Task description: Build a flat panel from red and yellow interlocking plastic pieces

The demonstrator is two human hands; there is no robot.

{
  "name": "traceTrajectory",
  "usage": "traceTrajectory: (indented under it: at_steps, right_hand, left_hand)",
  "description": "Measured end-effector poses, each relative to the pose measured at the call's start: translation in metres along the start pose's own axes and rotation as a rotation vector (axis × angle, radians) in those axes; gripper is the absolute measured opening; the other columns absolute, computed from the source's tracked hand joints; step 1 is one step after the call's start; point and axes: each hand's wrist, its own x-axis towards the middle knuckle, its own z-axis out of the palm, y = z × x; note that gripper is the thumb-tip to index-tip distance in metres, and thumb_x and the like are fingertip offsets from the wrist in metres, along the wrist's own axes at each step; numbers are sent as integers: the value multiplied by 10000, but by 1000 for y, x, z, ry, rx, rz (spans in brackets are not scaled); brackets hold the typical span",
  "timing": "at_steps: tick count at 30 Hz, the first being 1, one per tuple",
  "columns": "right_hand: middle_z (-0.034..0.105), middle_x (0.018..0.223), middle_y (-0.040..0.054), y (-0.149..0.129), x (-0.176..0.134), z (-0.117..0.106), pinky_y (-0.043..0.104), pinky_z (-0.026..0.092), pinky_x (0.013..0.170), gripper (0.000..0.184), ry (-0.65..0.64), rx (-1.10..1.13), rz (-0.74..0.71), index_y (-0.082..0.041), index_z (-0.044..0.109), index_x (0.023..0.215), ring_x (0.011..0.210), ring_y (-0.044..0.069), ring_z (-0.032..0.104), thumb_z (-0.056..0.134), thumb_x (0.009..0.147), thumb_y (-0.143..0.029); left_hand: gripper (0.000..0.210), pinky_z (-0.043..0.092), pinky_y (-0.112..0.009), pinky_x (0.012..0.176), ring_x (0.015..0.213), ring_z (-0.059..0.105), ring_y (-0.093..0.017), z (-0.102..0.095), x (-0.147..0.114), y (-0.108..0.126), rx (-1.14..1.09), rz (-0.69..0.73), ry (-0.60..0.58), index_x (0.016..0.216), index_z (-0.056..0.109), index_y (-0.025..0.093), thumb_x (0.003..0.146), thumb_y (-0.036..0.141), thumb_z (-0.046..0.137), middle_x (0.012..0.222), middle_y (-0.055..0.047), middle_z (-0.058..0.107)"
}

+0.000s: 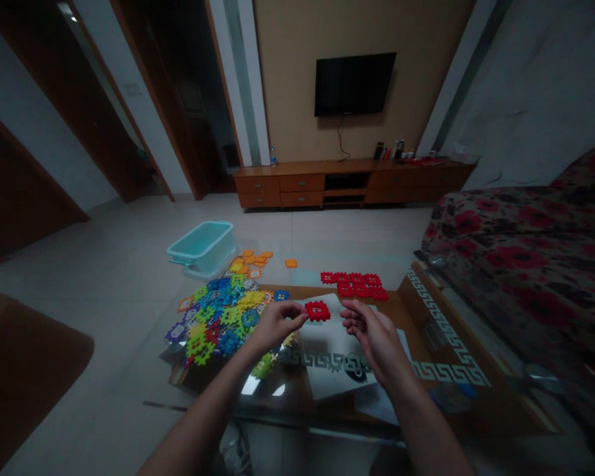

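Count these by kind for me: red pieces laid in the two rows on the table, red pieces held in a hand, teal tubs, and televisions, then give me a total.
Red pieces in the two rows: 7
Red piece held in the left hand: 1
Teal tub: 1
Television: 1
Total: 10

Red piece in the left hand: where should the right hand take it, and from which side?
Likely the red piece's right edge, pinched thin-wise between thumb and fingertips, coming from the right. The left hand already pinches its left edge; the right edge is free and faces the right hand. Its flat, toothed shape suits a pinch.
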Motion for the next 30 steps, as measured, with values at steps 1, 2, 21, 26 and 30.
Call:
traceTrajectory:
  at_steps: [1, 2, 21, 26, 30]
  right_hand:
    - [690, 698, 58, -2, 0, -1, 220, 426, 509, 349, 0, 4, -7, -134, 753, 790, 597, 123, 565, 826, 617, -428]
    - [684, 694, 54, -4, 0, -3, 218, 418, 505, 347, 3, 9, -11, -134, 753, 795, 592, 119, 559, 821, 622, -427]
    - [550, 656, -15, -20, 18, -9, 213, 302, 484, 333, 78, 13, -34, -164, 765, 867, 558, 87, 421, 750, 695, -450]
    - [535, 642, -22, -20, 24, -3, 211, 287, 484, 334, 86, 4, -17, -164, 763, 853, 545, 77, 411, 754, 684, -453]
    - [532, 622, -26, -20, 26, 1, 220, 269, 477, 330, 65, -22, -6, -166, 758, 844, 521, 76, 403, 751, 683, -454]
  left_hand:
    - [274, 446, -241, 662, 710, 610, -150, 1, 6, -3, 46, 20, 5, 824, 746, 134, 808, 401, 687, 770, -54, 714]
    - [279, 448, -241, 662, 718, 614, -154, 3, 13, -7, 78, 34, 6, 832, 746, 135, 815, 404, 675, 779, -56, 717]
    - [186, 425, -274, 707, 744, 582, -163, 50, 121, -87, 395, 193, -100, 883, 708, 158, 891, 286, 573, 831, -57, 672]
    - [181, 429, -290, 744, 773, 560, -168, 51, 130, -102, 432, 214, -96, 904, 678, 160, 916, 281, 544, 857, -57, 647]
    - [161, 419, -314, 800, 825, 559, -184, 54, 137, -109, 459, 226, -86, 915, 671, 166, 916, 279, 557, 863, -58, 650]
